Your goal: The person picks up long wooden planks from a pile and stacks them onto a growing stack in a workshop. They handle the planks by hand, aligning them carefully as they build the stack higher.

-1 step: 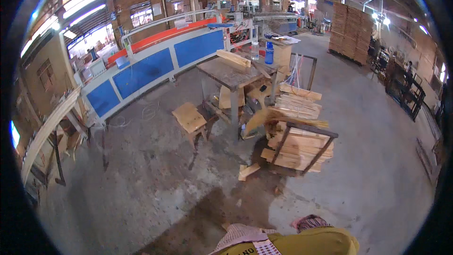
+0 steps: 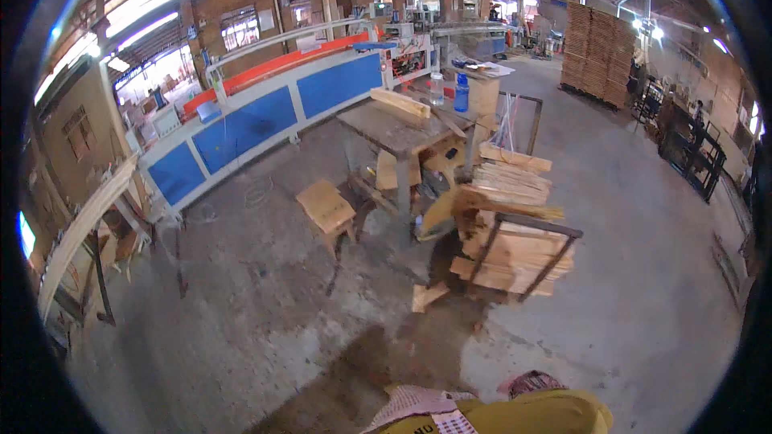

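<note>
Neither of my hands shows. Along the lower edge I see my yellow-green garment [image 2: 531, 416] and a pale pink checked cloth [image 2: 422, 403], perhaps a sleeve. A small dark pink patterned piece [image 2: 532, 382] pokes out beside the garment; what it is I cannot make out. Ahead on the floor stands a wooden stool [image 2: 326, 207], left of a worn table [image 2: 376, 124] that bears a wood block [image 2: 400, 102], a clear bottle [image 2: 437, 88] and a blue bottle [image 2: 461, 93]. Right of the table, wooden strips [image 2: 515, 251] lie stacked in a metal-framed rack [image 2: 537, 229], with a straw broom [image 2: 474, 202] across them.
A long machine with blue panels [image 2: 245, 130] runs behind the table at the left. Two wood offcuts [image 2: 429, 297] lie on the concrete floor before the rack. A tall brown stack [image 2: 597, 56] stands at the back right, near dark metal frames [image 2: 693, 149]. Long boards [image 2: 84, 233] lean at the far left.
The view has shifted slightly, so the stool, table and rack sit a little lower and further right in the picture. No object has visibly been moved.
</note>
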`<state>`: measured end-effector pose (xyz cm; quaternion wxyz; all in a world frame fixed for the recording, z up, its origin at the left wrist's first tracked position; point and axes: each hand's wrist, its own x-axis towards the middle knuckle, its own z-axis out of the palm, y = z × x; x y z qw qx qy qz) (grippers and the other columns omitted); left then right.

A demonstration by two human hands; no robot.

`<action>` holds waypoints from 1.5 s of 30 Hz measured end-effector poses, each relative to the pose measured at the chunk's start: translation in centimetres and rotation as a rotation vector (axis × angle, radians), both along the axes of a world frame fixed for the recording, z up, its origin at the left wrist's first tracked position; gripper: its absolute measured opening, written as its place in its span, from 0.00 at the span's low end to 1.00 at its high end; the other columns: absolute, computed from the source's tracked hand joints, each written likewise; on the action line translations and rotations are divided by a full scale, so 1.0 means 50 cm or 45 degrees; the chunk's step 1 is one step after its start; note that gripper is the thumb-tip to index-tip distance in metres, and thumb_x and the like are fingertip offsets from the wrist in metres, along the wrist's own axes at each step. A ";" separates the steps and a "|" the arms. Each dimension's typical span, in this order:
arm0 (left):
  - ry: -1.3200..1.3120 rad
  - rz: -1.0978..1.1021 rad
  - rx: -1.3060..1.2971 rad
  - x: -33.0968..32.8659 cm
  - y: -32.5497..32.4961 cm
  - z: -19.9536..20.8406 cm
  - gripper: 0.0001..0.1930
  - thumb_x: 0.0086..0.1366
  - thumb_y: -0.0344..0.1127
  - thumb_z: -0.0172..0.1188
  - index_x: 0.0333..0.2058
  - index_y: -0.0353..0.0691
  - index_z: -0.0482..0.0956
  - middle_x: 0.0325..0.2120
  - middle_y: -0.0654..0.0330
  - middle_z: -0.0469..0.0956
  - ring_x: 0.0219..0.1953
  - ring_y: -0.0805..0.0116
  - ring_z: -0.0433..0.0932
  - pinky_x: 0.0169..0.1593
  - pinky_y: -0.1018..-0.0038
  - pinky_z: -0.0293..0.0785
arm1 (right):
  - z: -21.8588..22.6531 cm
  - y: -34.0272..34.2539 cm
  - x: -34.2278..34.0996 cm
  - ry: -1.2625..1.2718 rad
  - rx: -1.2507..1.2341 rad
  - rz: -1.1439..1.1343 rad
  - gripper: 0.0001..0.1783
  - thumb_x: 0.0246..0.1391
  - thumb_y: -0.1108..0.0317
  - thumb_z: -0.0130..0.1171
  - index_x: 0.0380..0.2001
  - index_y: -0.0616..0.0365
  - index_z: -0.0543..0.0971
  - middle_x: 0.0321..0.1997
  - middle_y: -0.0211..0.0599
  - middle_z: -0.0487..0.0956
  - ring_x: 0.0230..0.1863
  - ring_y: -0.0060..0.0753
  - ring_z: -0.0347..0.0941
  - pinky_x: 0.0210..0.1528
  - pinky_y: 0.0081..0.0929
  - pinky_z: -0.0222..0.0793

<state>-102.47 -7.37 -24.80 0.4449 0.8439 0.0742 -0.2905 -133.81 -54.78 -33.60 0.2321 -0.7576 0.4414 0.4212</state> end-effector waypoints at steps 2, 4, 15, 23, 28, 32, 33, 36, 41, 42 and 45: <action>-0.041 -0.061 -0.004 0.157 -0.052 0.050 0.25 0.71 0.44 0.51 0.65 0.47 0.68 0.62 0.50 0.71 0.57 0.53 0.74 0.59 0.61 0.71 | -0.019 0.024 0.143 -0.005 0.070 0.029 0.29 0.61 0.44 0.53 0.48 0.59 0.82 0.53 0.51 0.82 0.58 0.52 0.77 0.59 0.41 0.70; -0.044 -0.122 -0.029 0.286 -0.104 0.069 0.26 0.71 0.44 0.51 0.66 0.46 0.68 0.62 0.50 0.71 0.57 0.53 0.74 0.58 0.62 0.71 | -0.027 0.040 0.318 -0.076 0.088 0.125 0.29 0.61 0.43 0.53 0.47 0.59 0.82 0.52 0.51 0.82 0.57 0.53 0.77 0.59 0.41 0.71; 0.080 -0.148 -0.079 0.691 0.006 0.023 0.27 0.71 0.45 0.53 0.66 0.46 0.68 0.61 0.50 0.72 0.55 0.54 0.75 0.56 0.62 0.72 | 0.172 0.297 1.426 -1.245 -0.028 0.593 0.30 0.60 0.42 0.50 0.41 0.59 0.84 0.49 0.52 0.83 0.55 0.55 0.78 0.57 0.44 0.71; 0.118 -0.112 -0.052 1.152 0.215 0.011 0.28 0.70 0.45 0.54 0.66 0.46 0.67 0.60 0.50 0.72 0.54 0.54 0.75 0.55 0.62 0.73 | -0.060 0.396 1.647 -0.541 0.038 0.766 0.32 0.62 0.39 0.49 0.50 0.57 0.82 0.54 0.49 0.81 0.57 0.56 0.76 0.58 0.52 0.70; 0.094 -0.024 -0.013 1.436 0.324 0.044 0.28 0.70 0.45 0.55 0.66 0.45 0.67 0.59 0.50 0.72 0.53 0.55 0.76 0.54 0.62 0.73 | 0.009 0.437 1.741 -0.064 0.224 0.807 0.35 0.65 0.40 0.48 0.64 0.53 0.74 0.63 0.50 0.76 0.65 0.58 0.70 0.63 0.59 0.66; 0.112 -0.060 -0.030 1.616 0.328 0.039 0.29 0.69 0.45 0.55 0.66 0.45 0.67 0.59 0.50 0.73 0.52 0.55 0.76 0.53 0.62 0.74 | -0.050 0.437 1.840 -0.216 0.038 0.572 0.31 0.67 0.46 0.48 0.68 0.47 0.70 0.62 0.51 0.76 0.65 0.61 0.69 0.61 0.61 0.68; 0.125 -0.059 -0.022 1.655 0.332 0.028 0.29 0.69 0.45 0.56 0.66 0.45 0.67 0.59 0.50 0.73 0.52 0.55 0.76 0.53 0.62 0.74 | -0.041 0.447 1.873 -0.092 -0.003 1.149 0.27 0.66 0.51 0.51 0.66 0.41 0.72 0.60 0.51 0.77 0.64 0.61 0.70 0.57 0.62 0.71; 0.174 -0.056 -0.004 1.772 0.353 -0.007 0.29 0.69 0.46 0.56 0.66 0.45 0.67 0.59 0.50 0.73 0.52 0.55 0.76 0.52 0.62 0.74 | -0.030 0.488 2.025 -0.071 0.182 0.811 0.25 0.67 0.51 0.48 0.63 0.46 0.74 0.58 0.50 0.78 0.62 0.58 0.72 0.56 0.61 0.71; 0.211 0.064 0.050 1.969 0.408 -0.025 0.30 0.69 0.46 0.57 0.67 0.45 0.66 0.58 0.50 0.73 0.51 0.55 0.76 0.51 0.63 0.75 | -0.007 0.516 2.356 -0.069 0.276 0.642 0.25 0.70 0.51 0.43 0.57 0.54 0.78 0.54 0.48 0.80 0.57 0.53 0.74 0.54 0.58 0.72; 0.208 0.122 0.070 2.008 0.432 -0.014 0.30 0.69 0.46 0.57 0.67 0.45 0.66 0.58 0.50 0.73 0.51 0.55 0.76 0.51 0.63 0.75 | 0.005 0.527 2.442 -0.086 0.284 0.667 0.25 0.71 0.51 0.42 0.56 0.55 0.78 0.54 0.48 0.80 0.56 0.52 0.75 0.54 0.58 0.72; 0.192 0.286 0.116 2.100 0.496 0.010 0.30 0.69 0.46 0.57 0.67 0.44 0.66 0.58 0.50 0.73 0.50 0.56 0.77 0.51 0.63 0.75 | 0.067 0.554 2.704 -0.151 0.270 0.744 0.28 0.73 0.51 0.39 0.53 0.60 0.80 0.51 0.47 0.81 0.54 0.49 0.76 0.53 0.56 0.73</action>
